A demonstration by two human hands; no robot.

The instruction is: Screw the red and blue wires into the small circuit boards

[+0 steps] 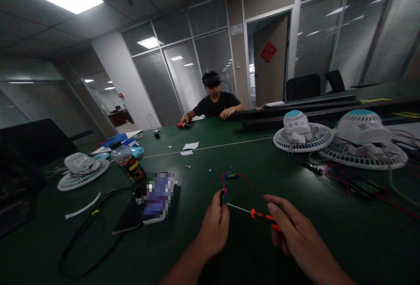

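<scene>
Screwdriver (265,218) between my hands, shaft toward 10 o'clock, right hand (297,232) loosely closed on its handle, left hand (215,226) pinching dark part (222,197) by the tip, circuit board (231,175) at 12 o'clock.

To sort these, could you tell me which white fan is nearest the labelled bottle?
The leftmost fan; the middle fan and rightmost fan sit well to the right.

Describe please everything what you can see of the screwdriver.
The screwdriver has a thin, bare metal shaft and an orange-and-black handle, which looks like plastic or rubber. It lies roughly crosswise above the green table, its shaft pointing toward the small part in the left hand. The right hand is at its handle, partly hiding the end.
</scene>
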